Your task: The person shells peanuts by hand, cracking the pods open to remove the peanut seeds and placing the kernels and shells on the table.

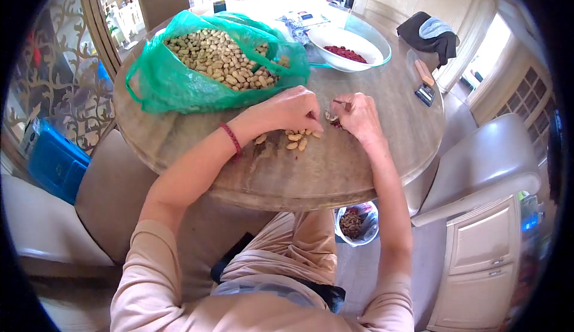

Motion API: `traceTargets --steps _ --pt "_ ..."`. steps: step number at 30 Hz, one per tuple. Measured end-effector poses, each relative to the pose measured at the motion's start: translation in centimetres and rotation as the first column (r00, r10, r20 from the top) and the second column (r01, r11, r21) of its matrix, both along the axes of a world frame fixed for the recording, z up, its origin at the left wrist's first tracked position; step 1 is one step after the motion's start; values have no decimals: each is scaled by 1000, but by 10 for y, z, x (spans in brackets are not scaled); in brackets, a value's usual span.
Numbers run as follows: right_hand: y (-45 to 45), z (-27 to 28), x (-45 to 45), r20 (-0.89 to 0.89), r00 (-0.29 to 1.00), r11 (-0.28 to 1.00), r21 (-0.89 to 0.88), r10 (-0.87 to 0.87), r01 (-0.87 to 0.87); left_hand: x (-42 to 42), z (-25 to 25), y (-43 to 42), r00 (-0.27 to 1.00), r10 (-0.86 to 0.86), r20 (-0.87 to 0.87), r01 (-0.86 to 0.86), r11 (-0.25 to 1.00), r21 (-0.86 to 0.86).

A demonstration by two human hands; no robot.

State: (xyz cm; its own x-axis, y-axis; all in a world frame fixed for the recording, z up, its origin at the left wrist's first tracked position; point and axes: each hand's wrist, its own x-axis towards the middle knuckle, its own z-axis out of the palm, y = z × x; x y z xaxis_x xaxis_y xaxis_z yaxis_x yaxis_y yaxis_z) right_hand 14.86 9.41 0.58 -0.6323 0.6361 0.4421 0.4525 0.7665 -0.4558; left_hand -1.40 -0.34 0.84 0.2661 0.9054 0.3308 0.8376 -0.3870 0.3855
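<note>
My left hand (298,109) is closed, its fingers curled down just above a small pile of unshelled peanuts (293,138) on the round table. Whatever its fingertips hold is hidden. To its right, my right hand (357,115) is pinched on a peanut, with pale bits of opened shell (330,115) at the fingertips. A few reddish kernels (336,124) lie under that hand. Behind my left hand, a green plastic bag (209,96) lies open, full of unshelled peanuts (218,57). A white bowl (326,36) farther back holds red shelled peanuts (345,53).
The round table (281,182) has its near edge before my lap. Below it stands a lined bin (357,240) with shells inside. A phone-like dark object (425,95) lies near the right edge. Chairs (478,167) stand around, and a blue box (58,161) is at left.
</note>
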Motion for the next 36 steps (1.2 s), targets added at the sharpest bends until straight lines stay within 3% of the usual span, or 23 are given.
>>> traceTargets --steps 9,11,12,14,15,17,21,22,24,27,29,30,32,36 --pt "1 -3 -2 -148 986 994 91 73 -60 2 -8 3 986 -160 -55 166 977 136" --pt "6 -7 -3 -205 971 984 149 123 -93 4 -5 2 985 -137 108 126 987 101" --pt "4 -4 -3 -199 972 983 159 128 -97 3 -7 4 984 -135 112 123 986 112" --pt "-2 1 -2 -158 984 996 37 82 -77 0 -9 6 947 -54 316 20 994 111" --pt "-4 3 -2 -153 984 996 49 86 -80 -1 -7 6 946 -55 319 16 992 123" --pt "-9 6 -1 -262 948 923 -287 181 -255 -3 -2 4 944 -22 328 -54 974 220" --pt "-1 2 -3 -220 934 920 -214 282 -329 -10 -3 7 945 14 328 -95 967 235" --pt "-6 5 -1 -205 945 904 -296 255 -308 -10 -2 6 939 24 344 -107 968 226" --pt "-4 2 -4 -219 937 904 -277 271 -327 -10 0 6 932 32 362 -121 966 227" --pt "-5 2 -4 -262 926 887 -305 273 -348 -11 -2 7 889 10 458 -114 973 201" --pt "-9 5 -5 -368 898 872 -324 242 -367 -12 -10 13 644 -75 762 -79 984 163" --pt "-5 1 -7 -367 897 873 -318 246 -370 -12 -10 13 645 -78 760 -81 982 169" --pt "5 -11 -11 -462 843 897 -191 276 -399 -11 -10 12 472 -4 882 3 1000 3" --pt "5 -12 -11 -443 856 906 -188 267 -380 -9 -15 15 503 39 864 -35 999 -24"
